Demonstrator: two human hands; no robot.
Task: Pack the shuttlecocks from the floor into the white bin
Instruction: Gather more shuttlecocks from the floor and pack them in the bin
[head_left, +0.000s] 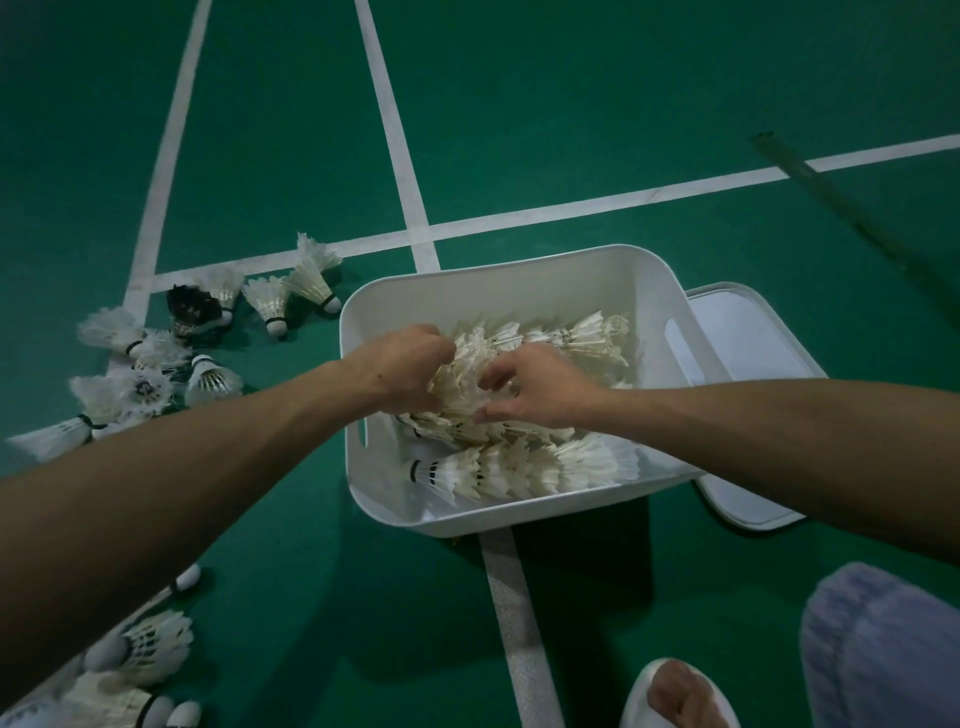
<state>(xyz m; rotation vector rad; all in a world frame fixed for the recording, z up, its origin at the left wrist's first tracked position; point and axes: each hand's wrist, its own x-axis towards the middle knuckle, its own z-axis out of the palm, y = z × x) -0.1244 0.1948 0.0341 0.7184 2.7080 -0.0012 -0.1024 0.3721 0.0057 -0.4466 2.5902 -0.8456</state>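
The white bin (519, 275) stands on the green court floor and holds several rows of nested white shuttlecocks (519, 467). Both hands are inside it, over the middle row. My left hand (400, 364) grips a stack of shuttlecocks (457, 384) with curled fingers. My right hand (535, 389) pinches the same stack from the right. Several loose shuttlecocks (208, 379) lie on the floor left of the bin, among them a dark one (189, 306). More shuttlecocks (150, 644) lie at the lower left, partly hidden by my left forearm.
The bin's white lid (753, 332) lies flat on the floor right of the bin. White court lines (395, 140) cross the floor. A dark long pole (841, 202) lies at the upper right. My knee (883, 644) and my foot (675, 696) are at the lower right.
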